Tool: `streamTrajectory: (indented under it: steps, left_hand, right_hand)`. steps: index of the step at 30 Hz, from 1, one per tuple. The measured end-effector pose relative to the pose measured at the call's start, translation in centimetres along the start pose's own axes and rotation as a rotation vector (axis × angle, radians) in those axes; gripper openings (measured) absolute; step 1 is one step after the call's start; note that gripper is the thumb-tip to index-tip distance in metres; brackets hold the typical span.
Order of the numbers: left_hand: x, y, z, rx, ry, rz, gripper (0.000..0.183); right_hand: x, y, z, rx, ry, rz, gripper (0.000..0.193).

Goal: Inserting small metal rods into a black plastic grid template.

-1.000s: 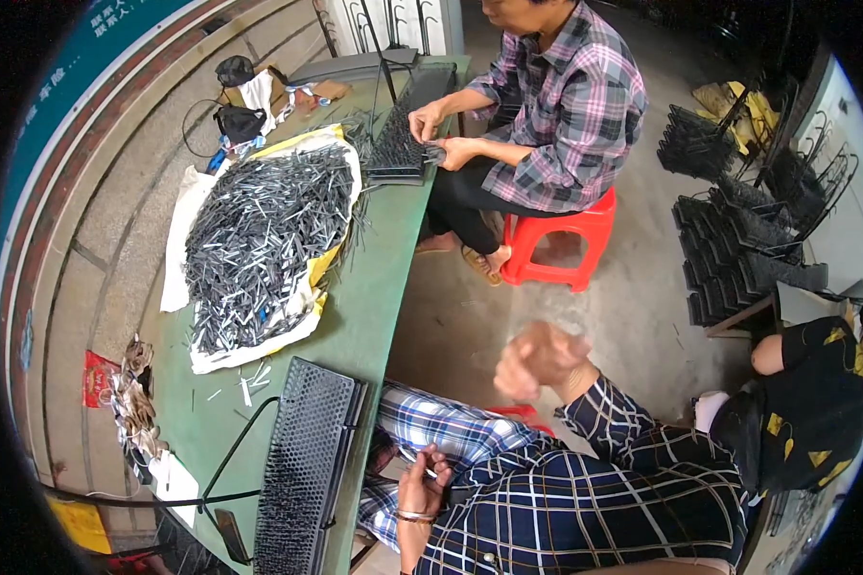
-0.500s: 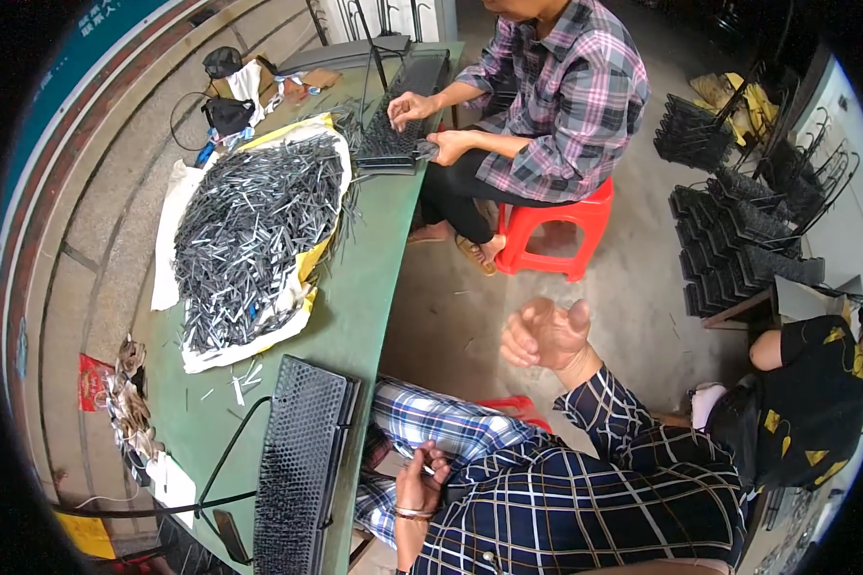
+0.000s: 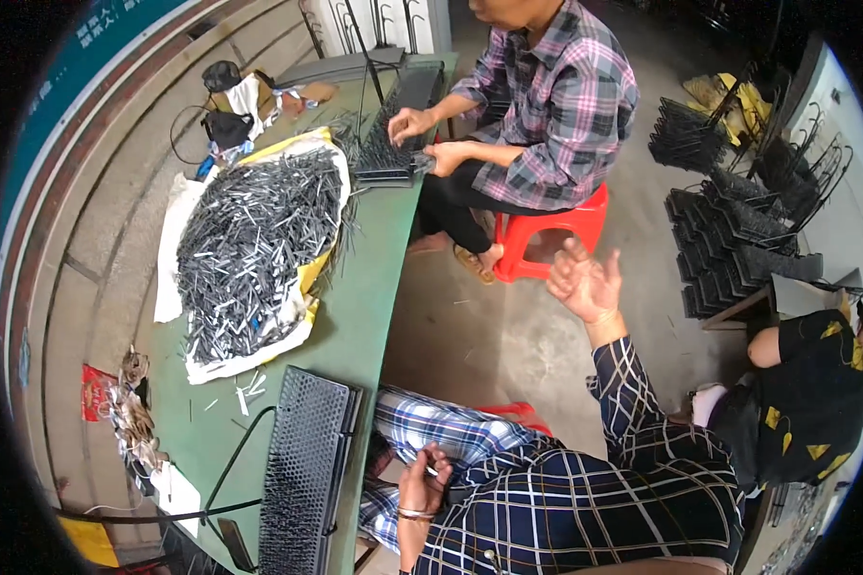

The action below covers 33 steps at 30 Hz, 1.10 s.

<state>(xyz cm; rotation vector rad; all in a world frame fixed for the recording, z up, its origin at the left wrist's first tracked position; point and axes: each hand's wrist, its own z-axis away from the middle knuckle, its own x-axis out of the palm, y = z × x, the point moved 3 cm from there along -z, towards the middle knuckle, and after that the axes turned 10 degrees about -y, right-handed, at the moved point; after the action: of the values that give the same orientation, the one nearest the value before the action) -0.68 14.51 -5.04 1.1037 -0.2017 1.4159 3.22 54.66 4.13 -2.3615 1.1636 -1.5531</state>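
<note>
My right hand (image 3: 588, 286) is raised over the floor to the right of the table, palm up. Its fingers are spread and nothing is in them. Low beside the table edge, my left hand (image 3: 424, 487) rests near my lap, a bracelet at the wrist. Its fingers are loosely curled with a gap to the thumb, and no object shows there. Closest to it on the table lies a black perforated rack (image 3: 307, 470), its near part filled with upright dark pins. Farther up, a large heap of dark thin strips (image 3: 259, 240) lies on a white and yellow sack (image 3: 304, 326).
Across the green table (image 3: 355, 331), a person in a plaid shirt (image 3: 580, 105) on a red stool (image 3: 551, 240) works at another black rack (image 3: 385, 172). Stacked black racks (image 3: 738, 240) stand at the right. A dark curved rod (image 3: 230, 460) lies beside my rack.
My right hand has moved up and slightly right, turning palm up with its fingers spreading. My left hand stays in place. The view has shifted slightly.
</note>
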Motion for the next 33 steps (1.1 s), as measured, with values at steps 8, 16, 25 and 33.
streamTrajectory:
  steps: [8,16,25,33]
  left_hand:
    - [0.4,1.4,0.1,0.016,0.01,-0.07,0.029]
    - [0.2,0.3,-0.6,-0.006,-0.065,0.02,0.027]
    - [-0.4,1.0,0.2,0.04,-0.024,0.012,0.029]
    - [0.3,0.6,0.0,0.003,-0.059,-0.01,0.028]
  right_hand:
    - [3.4,-18.1,-6.1,-0.435,-0.112,0.133,0.079]
    - [-1.2,-13.5,-0.7,-0.213,0.235,0.174,0.058]
    - [-7.1,2.4,6.7,0.122,0.705,-0.115,0.05]
    - [-6.1,-13.9,-1.5,-0.26,0.498,0.342,0.042]
